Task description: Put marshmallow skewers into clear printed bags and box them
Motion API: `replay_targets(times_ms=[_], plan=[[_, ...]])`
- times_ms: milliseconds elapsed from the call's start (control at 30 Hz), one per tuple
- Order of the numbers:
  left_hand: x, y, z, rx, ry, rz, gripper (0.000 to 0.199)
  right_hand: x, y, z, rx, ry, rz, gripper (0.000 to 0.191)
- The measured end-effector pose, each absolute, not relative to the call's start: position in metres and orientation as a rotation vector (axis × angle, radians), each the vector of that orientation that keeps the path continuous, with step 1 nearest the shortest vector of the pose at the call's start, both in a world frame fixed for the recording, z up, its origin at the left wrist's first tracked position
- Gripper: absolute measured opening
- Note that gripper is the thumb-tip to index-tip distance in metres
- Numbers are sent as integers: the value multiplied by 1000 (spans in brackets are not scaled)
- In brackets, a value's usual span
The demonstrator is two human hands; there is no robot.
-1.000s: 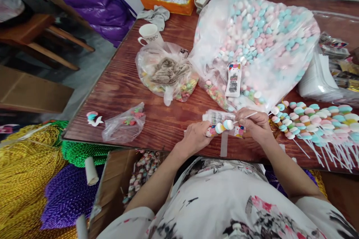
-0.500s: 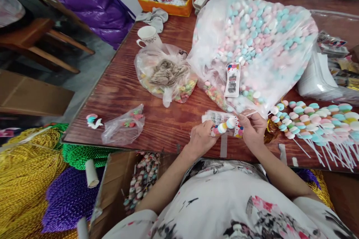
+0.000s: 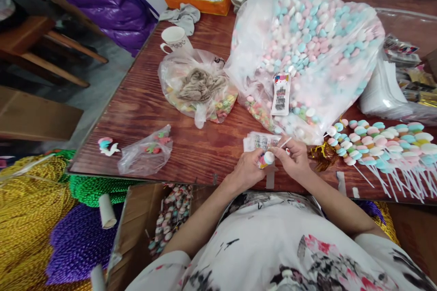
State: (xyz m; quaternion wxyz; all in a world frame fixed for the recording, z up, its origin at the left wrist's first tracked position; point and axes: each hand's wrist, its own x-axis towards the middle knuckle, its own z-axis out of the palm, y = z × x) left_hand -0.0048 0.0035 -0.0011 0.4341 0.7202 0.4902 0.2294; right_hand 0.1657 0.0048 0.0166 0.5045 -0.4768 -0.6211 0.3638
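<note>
Head view, from my remote seat: the broadest thing is a dark red-brown wood-grained table (image 3: pixel 133 118). On it lies a huge, clear plastic bag of pink, white and blue sweets (image 3: pixel 317 41), and to the right of the hands, a long bundle of pastel sweets on thin white sticks (image 3: pixel 385 143). Smaller is a stack of white printed plastic packets (image 3: pixel 259 139), lying just beyond the fingers.

I see the left hand (image 3: pixel 250 168) curled nearly closed around a short, round, many-coloured sweet stack (image 3: pixel 267 159), its pale end showing near the table's front edge, between the two hands. My right hand (image 3: pixel 294 158) is pinched almost shut, thumb and fingertips holding a slim white stick (image 3: pixel 286 142) close against that stack. Whether stick and stack are joined, I cannot tell.

To work these well, I'd cradle the stack lightly, since the sweets look soft and could dent, keep the stick in line with their centres, and pinch it near the working end so it doesn't bend.
</note>
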Motion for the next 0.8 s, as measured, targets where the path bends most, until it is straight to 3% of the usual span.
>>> replay_targets(times_ms=[267,500,800], plan=[[-2,4,3,1644,1230,593,24,155,-3,10,-1231,-1273,1027,21],[-4,8,6,1631,1200,546,27,173,9,13,-915,-1403,1142,4],[4,4,6,1587,1137,566,17,153,-5,1,-999,-1516,1047,14]])
